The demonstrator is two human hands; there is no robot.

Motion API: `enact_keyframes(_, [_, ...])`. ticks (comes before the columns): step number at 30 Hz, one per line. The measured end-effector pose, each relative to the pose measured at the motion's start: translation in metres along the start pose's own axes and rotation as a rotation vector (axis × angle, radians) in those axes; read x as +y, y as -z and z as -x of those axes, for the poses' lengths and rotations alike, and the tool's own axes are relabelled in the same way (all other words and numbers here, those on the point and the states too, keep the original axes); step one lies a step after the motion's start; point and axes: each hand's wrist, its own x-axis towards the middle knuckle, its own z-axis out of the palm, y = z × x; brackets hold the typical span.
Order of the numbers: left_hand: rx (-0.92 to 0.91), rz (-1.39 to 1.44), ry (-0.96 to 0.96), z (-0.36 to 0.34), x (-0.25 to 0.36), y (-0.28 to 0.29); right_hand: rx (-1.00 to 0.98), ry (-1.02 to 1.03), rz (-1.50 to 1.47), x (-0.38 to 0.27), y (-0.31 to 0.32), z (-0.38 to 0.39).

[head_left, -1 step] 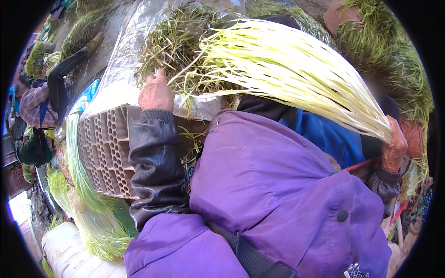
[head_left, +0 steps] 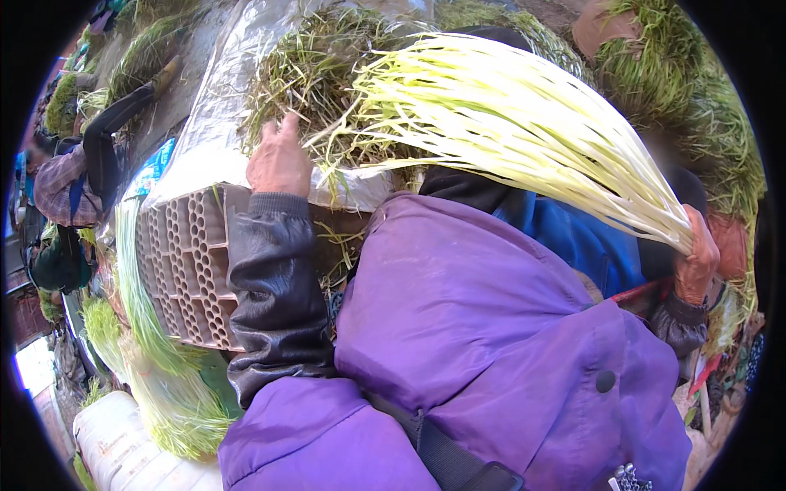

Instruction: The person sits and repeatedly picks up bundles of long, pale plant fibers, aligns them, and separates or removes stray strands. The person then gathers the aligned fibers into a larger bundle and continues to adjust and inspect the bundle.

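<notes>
A big fanned bunch of blanched garlic chives [head_left: 508,114], pale yellow leaves with white stems, stretches across my lap. My right hand [head_left: 697,255] is closed around its white stem ends at the right. The leaf tips point left. Beside those tips, my left hand [head_left: 280,159] is raised with its fingers apart and nothing visible in them. Just beyond it lies a heap of withered, tangled leaves [head_left: 307,69], partly covered by the bunch.
Left of my forearm stands a hollow clay brick block [head_left: 184,266] under white sheeting [head_left: 211,114]. More bundled chives [head_left: 176,401] lie at the lower left, near a white container [head_left: 123,438]. Green bundles [head_left: 663,74] are piled at the far right. Another person [head_left: 70,184] bends at the left.
My left hand's fingers have spread from a closed pinch near the withered leaves. My right hand and the bunch have stayed in place.
</notes>
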Motion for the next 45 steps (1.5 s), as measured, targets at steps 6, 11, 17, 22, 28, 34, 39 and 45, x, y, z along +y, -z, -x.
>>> enact_keyframes(6, [0.342,0.812,-0.463,-0.003,0.056,0.008,0.010,0.015,-0.012,-0.003,0.001,-0.002])
enact_keyframes(11, [0.326,0.742,-0.591,-0.004,0.091,0.020,0.004,0.002,0.013,-0.003,0.002,-0.002])
enact_keyframes(17, [0.365,0.664,-0.612,-0.004,0.097,0.021,0.010,-0.004,-0.003,-0.002,0.001,-0.001])
enact_keyframes(22, [0.442,0.722,-0.613,0.000,0.093,0.022,0.014,-0.004,-0.007,-0.003,0.001,-0.001])
enact_keyframes(28, [0.349,0.691,-0.581,-0.001,0.092,0.020,-0.006,-0.020,0.006,-0.003,0.001,-0.001])
enact_keyframes(34, [0.408,0.687,-0.613,-0.002,0.093,0.018,0.008,-0.001,-0.005,0.000,0.001,0.000])
enact_keyframes(39, [0.328,0.759,-0.559,0.000,0.091,0.020,0.003,0.007,-0.012,0.001,0.000,0.000])
enact_keyframes(45, [0.400,0.699,-0.624,-0.004,0.093,0.016,0.000,-0.007,-0.012,-0.002,0.002,0.000])
